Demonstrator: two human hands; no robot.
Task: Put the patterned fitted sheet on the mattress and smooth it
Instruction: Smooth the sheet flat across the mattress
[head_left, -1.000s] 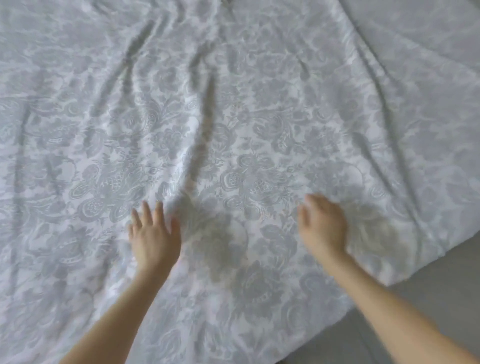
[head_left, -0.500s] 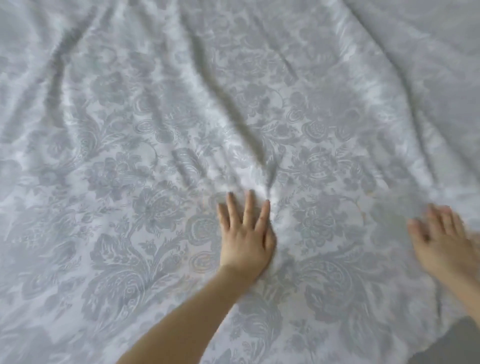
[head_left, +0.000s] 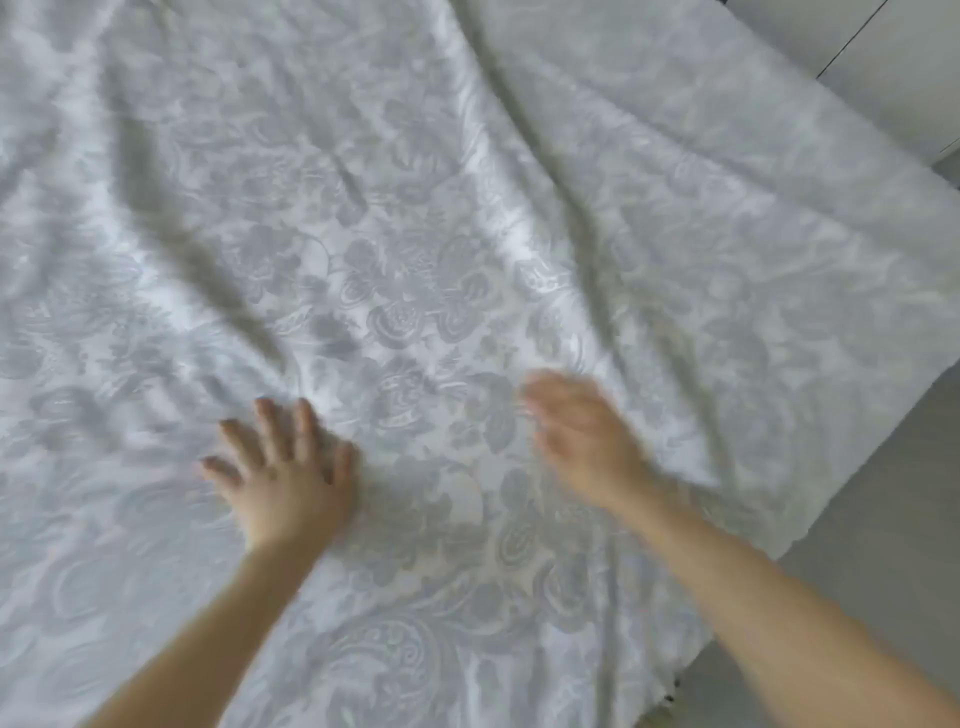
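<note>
The left hand (head_left: 284, 470) lay flat on the patterned fitted sheet (head_left: 415, 260), its grip wide: fingers straight and fanned towards 12 o'clock, thumb out towards 3, palm pressed to the cloth and holding nothing. The right hand (head_left: 584, 441) sat just off at its 3 o'clock, apart from it. That one was smeared with blur, but the fingers looked stretched out rather than curled, so the grip seemed wide as well. I could not tell whether its palm touched the cloth or hung just over it. Both bare forearms ran back towards 6 o'clock.

Small wrinkles bunched just past the left fingertips. From there a long dark crease (head_left: 208, 270) ran away towards 11 o'clock. A second crease (head_left: 576, 234) came down from 12 o'clock and passed close by the right hand on its outer side.

The sheet, white with a grey-blue flower and scroll design, was spread over the whole bed and filled nearly everything I could see. The mattress under it was fully covered. At 4 o'clock the sheet's edge hung over the side of the bed, and beyond it lay pale grey floor (head_left: 883, 519). Up at 1 o'clock, past the far corner of the bed, stood pale panels (head_left: 904, 78) with thin dark seams.
</note>
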